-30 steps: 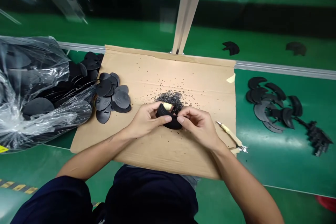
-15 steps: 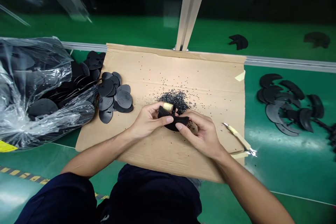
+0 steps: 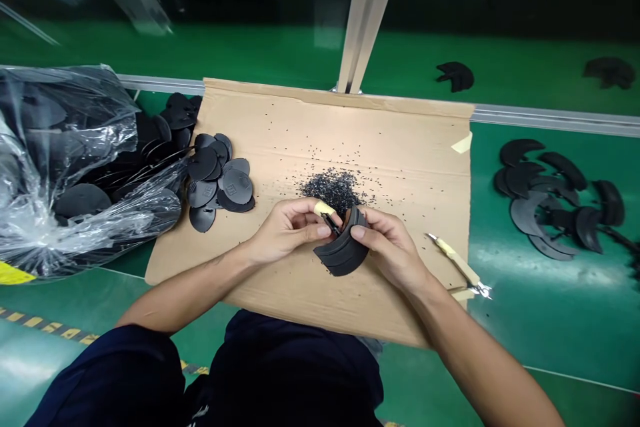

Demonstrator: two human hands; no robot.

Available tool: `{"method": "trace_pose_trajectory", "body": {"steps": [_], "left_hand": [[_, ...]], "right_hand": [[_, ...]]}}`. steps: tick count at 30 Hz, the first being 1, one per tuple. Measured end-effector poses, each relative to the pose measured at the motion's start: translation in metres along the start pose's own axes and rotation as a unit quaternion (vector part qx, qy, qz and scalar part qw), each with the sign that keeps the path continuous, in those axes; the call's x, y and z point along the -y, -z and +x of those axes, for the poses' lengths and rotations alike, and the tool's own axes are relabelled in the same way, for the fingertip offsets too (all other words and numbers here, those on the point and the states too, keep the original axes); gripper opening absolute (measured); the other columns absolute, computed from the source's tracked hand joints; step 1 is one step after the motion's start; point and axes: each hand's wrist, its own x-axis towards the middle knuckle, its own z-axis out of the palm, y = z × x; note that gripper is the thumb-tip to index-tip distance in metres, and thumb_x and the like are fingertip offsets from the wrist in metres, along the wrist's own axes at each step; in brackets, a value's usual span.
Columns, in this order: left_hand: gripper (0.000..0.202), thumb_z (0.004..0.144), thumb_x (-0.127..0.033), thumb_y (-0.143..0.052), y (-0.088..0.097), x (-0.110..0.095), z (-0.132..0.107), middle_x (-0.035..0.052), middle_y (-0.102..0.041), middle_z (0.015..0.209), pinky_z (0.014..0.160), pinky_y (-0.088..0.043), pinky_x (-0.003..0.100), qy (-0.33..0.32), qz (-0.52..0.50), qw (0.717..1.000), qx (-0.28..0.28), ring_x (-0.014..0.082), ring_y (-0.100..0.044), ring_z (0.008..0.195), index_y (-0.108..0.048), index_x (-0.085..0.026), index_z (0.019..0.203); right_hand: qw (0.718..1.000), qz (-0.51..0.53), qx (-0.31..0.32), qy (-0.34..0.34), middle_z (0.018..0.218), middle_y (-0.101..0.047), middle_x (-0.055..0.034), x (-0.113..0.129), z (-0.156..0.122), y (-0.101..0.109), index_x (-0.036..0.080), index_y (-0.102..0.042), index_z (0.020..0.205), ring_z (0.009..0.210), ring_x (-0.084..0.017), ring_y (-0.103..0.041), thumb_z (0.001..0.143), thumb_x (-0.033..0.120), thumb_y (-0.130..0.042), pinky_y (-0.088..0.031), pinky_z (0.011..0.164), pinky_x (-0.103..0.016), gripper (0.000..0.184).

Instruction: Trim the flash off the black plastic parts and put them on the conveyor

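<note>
A curved black plastic part [image 3: 344,253] with a ridged outer face is held in front of me over the cardboard. My right hand [image 3: 387,240] grips its upper right end between thumb and fingers. My left hand [image 3: 295,230], with yellow tape on a finger, is closed at the part's inner side. Its fingertips pinch a thin black stem [image 3: 330,221]; I cannot tell whether this is joined to the curved part. Just behind my hands lies a heap of tiny black bits [image 3: 333,187], with more scattered around it.
Black discs [image 3: 235,187] lie at the cardboard's [image 3: 390,140] left side, next to a clear bag [image 3: 45,213] of more discs. Side cutters with taped handles [image 3: 455,260] rest at the right. Several curved black parts [image 3: 530,213] lie on the green table [image 3: 550,307]. A metal post [image 3: 367,20] stands behind.
The black part has been turned, so its ridged outer curve now shows. My left fingers have shifted from its edge to the thin stem on its inner side.
</note>
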Motion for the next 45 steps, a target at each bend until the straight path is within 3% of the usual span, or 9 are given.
{"method": "trace_pose_trajectory", "body": {"steps": [4,11,15,20,29,37,45], "left_hand": [[0.025,0.079,-0.04,-0.087,-0.001,0.0,-0.002,0.0044,-0.074,0.084,0.066,-0.055,0.022,-0.041,0.017,0.999,-0.006,0.0126,-0.068,0.073,-0.079,-0.019,0.089],[0.025,0.08,-0.042,-0.087,-0.001,-0.001,-0.002,0.0052,-0.072,0.082,0.061,-0.052,0.022,-0.089,0.075,0.993,-0.008,0.013,-0.066,0.071,-0.082,-0.019,0.088],[0.02,0.081,-0.039,-0.086,-0.003,-0.001,-0.004,0.0059,-0.074,0.078,0.062,-0.053,0.022,-0.126,0.126,0.983,-0.045,0.013,-0.066,0.069,-0.083,-0.019,0.084],[0.016,0.083,-0.035,-0.085,-0.004,0.003,-0.008,0.0048,-0.076,0.077,0.059,-0.052,0.021,-0.152,0.155,0.973,-0.076,0.0115,-0.065,0.065,-0.084,-0.02,0.086],[0.018,0.088,-0.035,-0.08,-0.005,0.007,-0.006,0.0044,-0.072,0.085,0.061,-0.053,0.019,-0.149,0.109,0.982,-0.04,0.0114,-0.067,0.073,-0.081,-0.018,0.093],[0.023,0.09,-0.04,-0.077,-0.006,0.008,-0.011,0.0049,-0.073,0.085,0.06,-0.052,0.017,-0.135,0.105,0.985,-0.04,0.0105,-0.064,0.068,-0.08,-0.018,0.096],[0.039,0.097,-0.051,-0.065,0.0,0.015,-0.007,0.0066,-0.076,0.08,0.059,-0.056,0.022,-0.131,0.157,0.978,-0.032,0.0134,-0.068,0.064,-0.079,-0.015,0.101]], "right_hand": [[1.0,-0.004,0.0,-0.014,0.072,-0.051,0.0031,0.002,-0.002,-0.001,0.021,-0.06,0.08,0.065,-0.011,-0.047,0.082,0.057,-0.078,-0.041,0.058,-0.025,0.041],[0.999,-0.006,0.026,-0.028,0.07,-0.051,0.0042,0.002,-0.002,-0.002,0.021,-0.059,0.082,0.062,-0.01,-0.05,0.083,0.057,-0.077,-0.045,0.055,-0.024,0.041],[0.998,0.026,0.051,-0.042,0.07,-0.055,0.0035,-0.001,0.0,-0.004,0.02,-0.059,0.084,0.062,-0.012,-0.058,0.084,0.056,-0.076,-0.052,0.053,-0.025,0.04],[0.996,0.048,0.058,-0.055,0.071,-0.056,0.0037,-0.001,0.0,-0.006,0.018,-0.06,0.089,0.06,-0.011,-0.058,0.086,0.053,-0.076,-0.051,0.051,-0.023,0.038],[0.999,0.014,0.014,-0.041,0.072,-0.05,0.0036,-0.007,0.0,-0.002,0.02,-0.058,0.081,0.067,-0.01,-0.049,0.082,0.058,-0.078,-0.045,0.06,-0.023,0.043],[1.0,0.012,-0.001,-0.01,0.067,-0.04,0.0073,-0.006,-0.003,-0.004,0.02,-0.054,0.076,0.061,-0.008,-0.037,0.076,0.06,-0.082,-0.032,0.053,-0.022,0.049],[0.998,-0.044,-0.033,0.038,0.068,-0.044,0.0064,-0.009,-0.007,-0.006,0.02,-0.057,0.078,0.062,-0.009,-0.042,0.079,0.064,-0.077,-0.035,0.057,-0.023,0.048]]}}
